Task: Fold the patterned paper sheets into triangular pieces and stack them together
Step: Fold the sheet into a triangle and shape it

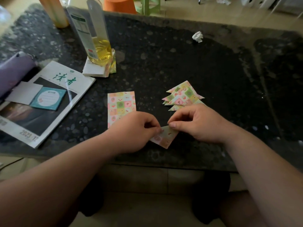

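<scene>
The left hand [136, 130] and right hand [196, 123] each held a pinching grip on a half-folded pastel patterned paper piece [165, 138] at lower centre; the fanned stack of patterned paper triangles [183, 95] lay just above, nearest the right hand.

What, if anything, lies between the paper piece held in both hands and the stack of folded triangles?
Nothing visible does. The piece is held just nearer the person than the stack; only the right hand, pinching it, overlaps the stack's near edge.
</scene>
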Demonstrator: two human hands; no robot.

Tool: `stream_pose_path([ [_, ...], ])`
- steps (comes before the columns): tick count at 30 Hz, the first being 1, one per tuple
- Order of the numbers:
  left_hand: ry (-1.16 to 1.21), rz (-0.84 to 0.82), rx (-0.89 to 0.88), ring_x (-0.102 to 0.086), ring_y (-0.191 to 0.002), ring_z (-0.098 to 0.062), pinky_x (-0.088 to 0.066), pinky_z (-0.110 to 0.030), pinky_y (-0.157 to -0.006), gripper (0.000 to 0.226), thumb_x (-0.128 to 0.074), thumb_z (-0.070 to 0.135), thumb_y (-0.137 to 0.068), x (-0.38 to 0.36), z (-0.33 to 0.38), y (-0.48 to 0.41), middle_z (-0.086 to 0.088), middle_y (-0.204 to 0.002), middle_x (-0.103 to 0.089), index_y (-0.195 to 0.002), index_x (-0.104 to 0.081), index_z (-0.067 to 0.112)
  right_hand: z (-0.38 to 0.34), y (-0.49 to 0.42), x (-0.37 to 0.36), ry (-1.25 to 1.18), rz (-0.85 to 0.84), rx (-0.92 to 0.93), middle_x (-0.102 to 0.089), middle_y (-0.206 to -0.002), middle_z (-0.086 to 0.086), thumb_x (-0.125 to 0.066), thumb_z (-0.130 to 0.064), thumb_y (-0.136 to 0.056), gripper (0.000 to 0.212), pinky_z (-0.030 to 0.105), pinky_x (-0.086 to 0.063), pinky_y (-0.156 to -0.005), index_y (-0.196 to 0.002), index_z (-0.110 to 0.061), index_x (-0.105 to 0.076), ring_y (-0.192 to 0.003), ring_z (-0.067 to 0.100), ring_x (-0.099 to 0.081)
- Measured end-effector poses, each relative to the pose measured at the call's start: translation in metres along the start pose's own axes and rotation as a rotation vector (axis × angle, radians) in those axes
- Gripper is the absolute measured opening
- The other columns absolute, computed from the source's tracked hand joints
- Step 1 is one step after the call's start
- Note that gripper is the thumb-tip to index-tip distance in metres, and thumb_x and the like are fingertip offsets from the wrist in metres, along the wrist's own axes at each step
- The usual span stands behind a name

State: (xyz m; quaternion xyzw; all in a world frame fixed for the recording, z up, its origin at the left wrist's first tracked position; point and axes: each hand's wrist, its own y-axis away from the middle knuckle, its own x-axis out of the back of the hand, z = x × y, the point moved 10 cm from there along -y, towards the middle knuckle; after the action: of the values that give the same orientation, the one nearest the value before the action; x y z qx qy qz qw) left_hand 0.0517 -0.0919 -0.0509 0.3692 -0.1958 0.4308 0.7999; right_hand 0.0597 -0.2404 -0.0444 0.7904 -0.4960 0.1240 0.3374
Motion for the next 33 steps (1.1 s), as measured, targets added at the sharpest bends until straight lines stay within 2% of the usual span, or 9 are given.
stream_pose_path([
  [4, 0.083, 0.026, -0.047, -0.060, -0.076, 0.013, -0.043, -0.006, -0.055, 0.016, -0.066, 0.034, -0.097, -0.001, 0.009, -0.002, 0.020, -0.082, -0.068, -0.082, -0.067, 0.041, -0.009, 0.002, -0.001, -0.004, 0.025, 0.072, -0.076, -0.087, -0.013, -0.076, -0.021, -0.092, 0.013, 0.025, -0.060, -0.078, -0.086, -0.032, -0.078, -0.086, -0.001, -0.071],
  [8, 0.146, 0.062, -0.087, -0.062, -0.067, 0.013, -0.043, -0.008, -0.052, 0.016, -0.069, 0.030, -0.095, 0.004, 0.017, -0.002, 0.017, -0.079, -0.071, -0.081, -0.070, 0.038, -0.012, 0.004, 0.002, 0.007, 0.020, 0.079, -0.076, -0.084, -0.008, -0.075, -0.016, -0.093, 0.010, 0.022, -0.060, -0.073, -0.087, -0.024, -0.079, -0.083, 0.002, -0.071],
  [11, 0.127, 0.059, -0.081, -0.065, -0.073, 0.007, -0.047, -0.012, -0.058, 0.014, -0.071, 0.031, -0.094, 0.012, 0.015, -0.001, 0.018, -0.080, -0.072, -0.081, -0.073, 0.037, -0.010, 0.008, 0.010, 0.025, -0.011, 0.036, -0.076, -0.080, -0.006, -0.074, -0.011, -0.092, 0.016, 0.018, -0.057, -0.069, -0.082, -0.023, -0.078, -0.077, 0.003, -0.071],
  [15, 0.122, 0.066, -0.050, -0.068, -0.078, 0.000, -0.058, -0.021, -0.067, 0.013, -0.072, 0.030, -0.093, 0.022, 0.008, 0.001, 0.017, -0.082, -0.072, -0.081, -0.074, 0.035, 0.014, 0.015, 0.029, 0.143, -0.137, -0.133, -0.077, -0.075, -0.001, -0.071, -0.010, -0.092, 0.016, 0.028, -0.053, -0.074, -0.081, -0.018, -0.077, -0.070, 0.006, -0.071],
  [17, 0.095, 0.071, -0.049, -0.067, -0.079, 0.003, -0.057, -0.021, -0.070, 0.015, -0.073, 0.029, -0.093, 0.023, 0.005, 0.000, 0.017, -0.083, -0.072, -0.079, -0.074, 0.035, 0.024, 0.016, 0.042, 0.178, -0.095, -0.185, -0.078, -0.076, -0.003, -0.072, -0.012, -0.092, 0.015, 0.032, -0.051, -0.078, -0.080, -0.020, -0.078, -0.070, 0.004, -0.071],
  [20, 0.063, 0.049, -0.055, -0.065, -0.079, 0.006, -0.053, -0.018, -0.069, 0.017, -0.072, 0.029, -0.093, 0.016, 0.007, -0.001, 0.018, -0.081, -0.071, -0.078, -0.071, 0.037, 0.004, 0.014, 0.043, 0.086, 0.061, -0.044, -0.078, -0.086, -0.012, -0.077, -0.024, -0.089, 0.004, 0.028, -0.055, -0.084, -0.087, -0.026, -0.079, -0.083, 0.001, -0.071],
  [25, 0.052, 0.062, -0.097, -0.064, -0.076, 0.007, -0.048, -0.009, -0.061, 0.016, -0.070, 0.026, -0.093, 0.010, 0.020, -0.001, 0.018, -0.075, -0.072, -0.080, -0.075, 0.035, -0.016, 0.005, -0.011, 0.121, -0.056, 0.072, -0.074, -0.082, -0.016, -0.075, -0.029, -0.092, 0.006, 0.016, -0.055, -0.065, -0.087, -0.028, -0.078, -0.077, -0.001, -0.069],
  [30, 0.084, 0.002, -0.057, -0.067, -0.076, 0.000, -0.054, -0.023, -0.069, 0.017, -0.073, 0.027, -0.091, 0.018, 0.017, 0.001, 0.023, -0.078, -0.073, -0.081, -0.077, 0.040, -0.019, 0.005, -0.005, 0.078, -0.101, 0.082, -0.074, -0.085, -0.019, -0.075, -0.023, -0.093, 0.010, 0.020, -0.056, -0.069, -0.085, -0.028, -0.078, -0.082, -0.003, -0.069],
  [33, 0.098, -0.011, -0.013, -0.068, -0.071, 0.001, -0.050, -0.019, -0.064, 0.012, -0.074, 0.024, -0.090, 0.025, 0.012, 0.003, 0.018, -0.074, -0.074, -0.083, -0.080, 0.033, -0.017, 0.008, 0.000, 0.060, -0.128, 0.075, -0.075, -0.083, -0.018, -0.076, -0.021, -0.092, 0.012, 0.019, -0.053, -0.069, -0.083, -0.028, -0.078, -0.080, -0.002, -0.070],
])
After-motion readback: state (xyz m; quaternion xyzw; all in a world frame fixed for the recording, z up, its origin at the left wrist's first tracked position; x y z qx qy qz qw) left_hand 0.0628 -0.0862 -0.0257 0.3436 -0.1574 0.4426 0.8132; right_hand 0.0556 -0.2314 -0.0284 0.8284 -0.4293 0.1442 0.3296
